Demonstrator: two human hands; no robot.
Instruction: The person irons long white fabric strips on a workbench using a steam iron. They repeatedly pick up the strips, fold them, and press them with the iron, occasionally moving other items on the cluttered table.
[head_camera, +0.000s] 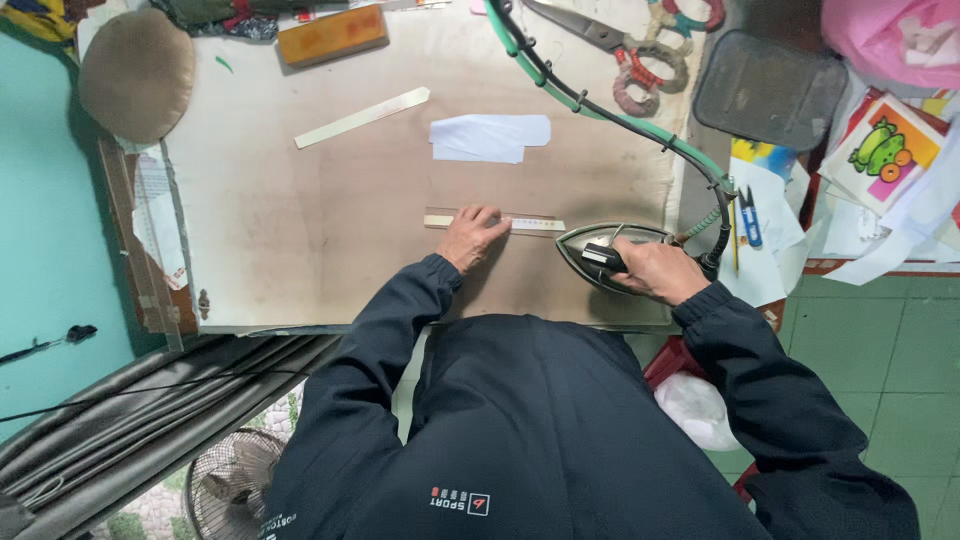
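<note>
The right hand (652, 270) is clenched around the handle of a clothes iron (600, 252) resting on the counter (300, 230). Just left, the left hand (472, 236) presses flat, fingers spread, on a narrow cream fabric strip (535, 224). Farther off lie a white fabric piece (488, 137) and large scissors (600, 38).

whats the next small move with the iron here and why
Probably slide the iron leftward along the narrow strip. The right hand grips its handle at the strip's right end, while the left hand presses the strip flat on the board, so the length between them looks unpressed.
</note>
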